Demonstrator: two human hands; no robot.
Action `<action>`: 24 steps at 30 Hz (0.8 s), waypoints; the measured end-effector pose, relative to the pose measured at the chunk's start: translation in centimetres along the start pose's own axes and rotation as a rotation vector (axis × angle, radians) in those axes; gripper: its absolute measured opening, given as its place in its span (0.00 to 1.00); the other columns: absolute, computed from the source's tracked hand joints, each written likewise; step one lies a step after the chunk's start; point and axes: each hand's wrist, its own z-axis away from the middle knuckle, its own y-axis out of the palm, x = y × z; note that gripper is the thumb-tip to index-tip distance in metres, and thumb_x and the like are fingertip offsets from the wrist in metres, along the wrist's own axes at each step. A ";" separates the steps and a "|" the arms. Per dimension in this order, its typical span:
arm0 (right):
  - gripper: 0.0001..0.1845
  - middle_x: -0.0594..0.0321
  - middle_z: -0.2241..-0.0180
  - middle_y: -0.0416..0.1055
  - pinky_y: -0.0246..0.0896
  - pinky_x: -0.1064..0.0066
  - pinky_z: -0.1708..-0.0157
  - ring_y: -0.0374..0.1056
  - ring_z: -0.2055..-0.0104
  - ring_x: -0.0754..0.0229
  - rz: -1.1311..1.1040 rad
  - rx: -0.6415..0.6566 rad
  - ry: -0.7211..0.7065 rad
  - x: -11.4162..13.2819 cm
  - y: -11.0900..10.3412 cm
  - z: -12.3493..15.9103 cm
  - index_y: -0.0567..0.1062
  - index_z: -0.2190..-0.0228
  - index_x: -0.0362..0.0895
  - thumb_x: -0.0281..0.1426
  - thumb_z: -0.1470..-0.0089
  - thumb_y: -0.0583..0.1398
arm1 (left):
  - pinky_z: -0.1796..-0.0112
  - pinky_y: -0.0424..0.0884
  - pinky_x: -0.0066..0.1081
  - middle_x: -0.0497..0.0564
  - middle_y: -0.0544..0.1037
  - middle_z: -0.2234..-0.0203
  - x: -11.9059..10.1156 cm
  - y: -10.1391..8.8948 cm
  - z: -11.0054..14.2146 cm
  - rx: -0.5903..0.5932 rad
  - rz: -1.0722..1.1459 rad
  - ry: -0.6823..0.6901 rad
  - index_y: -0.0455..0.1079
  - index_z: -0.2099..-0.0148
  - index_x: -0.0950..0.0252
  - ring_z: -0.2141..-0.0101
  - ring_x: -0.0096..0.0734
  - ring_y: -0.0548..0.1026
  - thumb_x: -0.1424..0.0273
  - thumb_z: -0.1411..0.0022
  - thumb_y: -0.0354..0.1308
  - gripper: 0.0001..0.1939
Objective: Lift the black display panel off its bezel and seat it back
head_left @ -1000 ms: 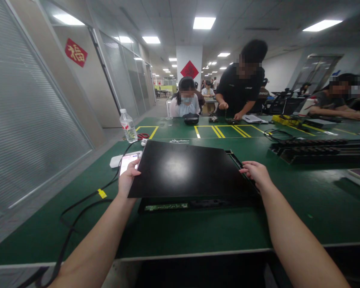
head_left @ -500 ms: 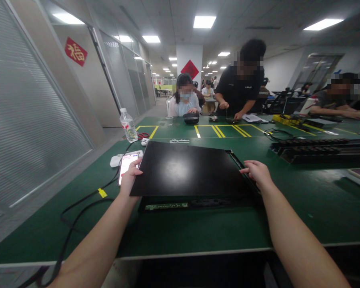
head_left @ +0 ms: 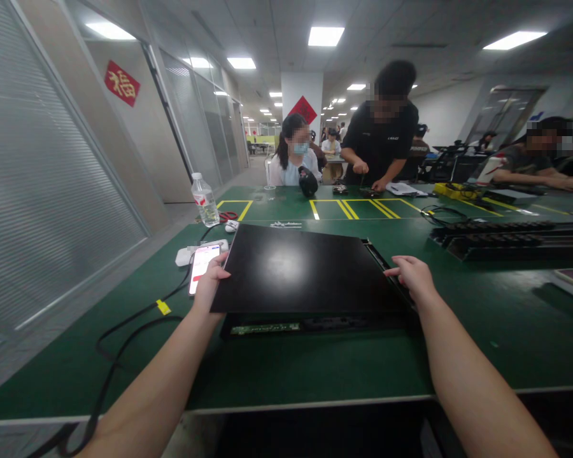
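A flat, glossy black panel [head_left: 286, 270] lies between my hands, its left side raised and its right side lower. Along its left edge my left hand [head_left: 212, 280] is closed, thumb on top. My right hand [head_left: 413, 280] pinches the panel's right edge, close to the narrow side rail of the black housing [head_left: 348, 324] underneath. A green circuit board strip [head_left: 265, 329] shows in the housing's near side. The panel covers most of the housing.
Left of the panel are a lit phone [head_left: 204, 267], a black cable [head_left: 119, 331] with a yellow tag, and a water bottle [head_left: 204, 198]. Red-handled scissors [head_left: 228, 216] lie behind. Long black parts [head_left: 506, 238] sit at right. Two people work across the green table [head_left: 315, 375].
The panel and my hands have shifted very slightly to the right. Across the table, a person has tipped a black case upright and turned their head.
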 end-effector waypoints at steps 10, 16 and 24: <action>0.10 0.58 0.81 0.76 0.51 0.74 0.84 0.58 0.86 0.64 0.006 -0.014 -0.004 -0.3 -0.1 -0.2 0.77 0.60 0.41 0.29 0.45 0.60 | 0.58 0.84 0.48 0.53 0.84 0.66 -0.4 0.9 0.7 -0.035 0.005 -0.031 0.76 0.60 0.64 0.55 0.57 0.83 0.82 0.68 0.57 0.27; 0.10 0.59 0.82 0.75 0.51 0.75 0.84 0.58 0.86 0.65 0.026 -0.034 -0.004 0.1 0.0 0.1 0.77 0.60 0.39 0.28 0.45 0.60 | 0.60 0.84 0.48 0.52 0.83 0.67 -0.5 1.2 1.0 -0.038 -0.023 -0.033 0.75 0.60 0.65 0.57 0.56 0.83 0.81 0.69 0.56 0.28; 0.10 0.58 0.81 0.75 0.51 0.75 0.84 0.65 0.83 0.62 0.032 -0.034 -0.016 -0.5 -0.1 -0.4 0.77 0.61 0.40 0.28 0.46 0.60 | 0.61 0.84 0.46 0.50 0.81 0.69 -0.5 1.3 1.1 -0.045 -0.057 -0.033 0.74 0.59 0.64 0.60 0.52 0.83 0.81 0.67 0.56 0.27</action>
